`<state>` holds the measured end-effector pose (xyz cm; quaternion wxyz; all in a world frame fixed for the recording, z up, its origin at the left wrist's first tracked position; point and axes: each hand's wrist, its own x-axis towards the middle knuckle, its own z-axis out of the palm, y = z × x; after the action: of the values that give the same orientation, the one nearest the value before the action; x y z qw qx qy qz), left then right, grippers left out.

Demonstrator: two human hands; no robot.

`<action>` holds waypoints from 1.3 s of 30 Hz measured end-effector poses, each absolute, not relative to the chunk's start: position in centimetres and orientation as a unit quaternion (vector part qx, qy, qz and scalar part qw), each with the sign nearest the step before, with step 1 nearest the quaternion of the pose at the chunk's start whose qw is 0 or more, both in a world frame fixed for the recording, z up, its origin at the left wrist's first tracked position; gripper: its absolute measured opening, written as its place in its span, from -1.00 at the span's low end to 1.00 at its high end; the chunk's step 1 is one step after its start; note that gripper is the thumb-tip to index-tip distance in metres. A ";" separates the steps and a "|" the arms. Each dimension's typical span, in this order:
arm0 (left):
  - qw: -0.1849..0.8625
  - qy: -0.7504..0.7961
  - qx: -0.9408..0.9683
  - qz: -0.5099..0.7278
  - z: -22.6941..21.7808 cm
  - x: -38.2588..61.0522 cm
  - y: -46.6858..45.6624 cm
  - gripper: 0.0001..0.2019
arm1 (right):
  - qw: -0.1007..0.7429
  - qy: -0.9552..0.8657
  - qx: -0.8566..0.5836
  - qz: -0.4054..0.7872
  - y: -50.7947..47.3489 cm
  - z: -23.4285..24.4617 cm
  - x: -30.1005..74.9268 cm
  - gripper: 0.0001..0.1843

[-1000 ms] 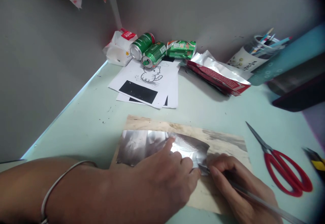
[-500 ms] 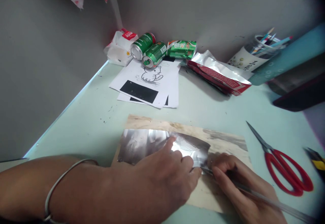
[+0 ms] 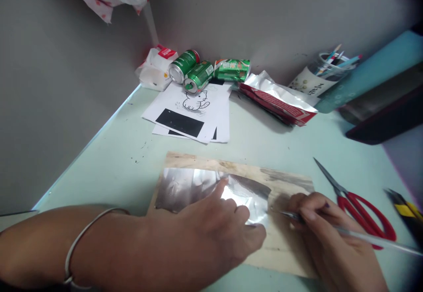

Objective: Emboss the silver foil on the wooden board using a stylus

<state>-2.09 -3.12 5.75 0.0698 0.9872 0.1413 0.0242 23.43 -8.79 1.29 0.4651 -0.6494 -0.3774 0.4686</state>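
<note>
A thin, shiny metal sheet (image 3: 185,186), slightly wrinkled, lies on a wooden board (image 3: 277,248). Across its lower part rests my left hand (image 3: 218,234), index finger stretched out on the metal and the other fingers bent but apart, grasping nothing. My right hand (image 3: 333,234) is closed around a slim pen (image 3: 366,236) with a clear barrel. The pen's pointed tip is over the bare board, just right of the sheet's edge; whether it touches the wood I cannot tell. My left hand hides the sheet's lower middle.
Red-handled scissors (image 3: 366,217) and a yellow-and-black tool (image 3: 405,210) lie at the right. Farther back are paper sheets with a cat drawing (image 3: 185,122), several green cans (image 3: 200,76), a red-and-silver packet (image 3: 277,100), a pen jar (image 3: 313,82) and a white paper bag (image 3: 155,69).
My right hand has moved right with the pen, so its tip has left the sheet's edge. My left hand stays on the metal. The view has shifted slightly.
</note>
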 end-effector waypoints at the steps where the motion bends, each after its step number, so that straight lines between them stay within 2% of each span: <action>1: 0.071 0.133 0.988 0.016 5.9 -2.1 -3.0 -0.69 | 0.456 -0.388 -0.654 0.463 -8.8 1.3 23.5 -0.69; 5: 0.079 0.127 0.989 -0.017 6.6 -1.7 -2.7 -0.66 | 0.424 -0.431 -0.661 0.444 -9.0 1.3 23.8 -0.70; 9: 0.092 0.144 0.985 -0.021 6.7 -1.4 -2.7 -0.57 | 0.428 -0.440 -0.658 0.437 -8.9 1.3 23.8 -0.70; 23: 0.087 0.123 0.988 -0.025 6.8 -1.7 -2.6 -0.63 | 0.462 -0.407 -0.640 0.460 -8.7 1.4 23.6 -0.72; 39: 0.098 0.155 0.983 0.013 5.7 -1.6 -3.1 -0.57 | 0.435 -0.442 -0.642 0.451 -9.0 1.1 23.9 -0.76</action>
<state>-1.57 -3.05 5.67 0.0978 0.9829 0.1553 0.0135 23.95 -8.96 1.14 0.4350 -0.6418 -0.4423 0.4509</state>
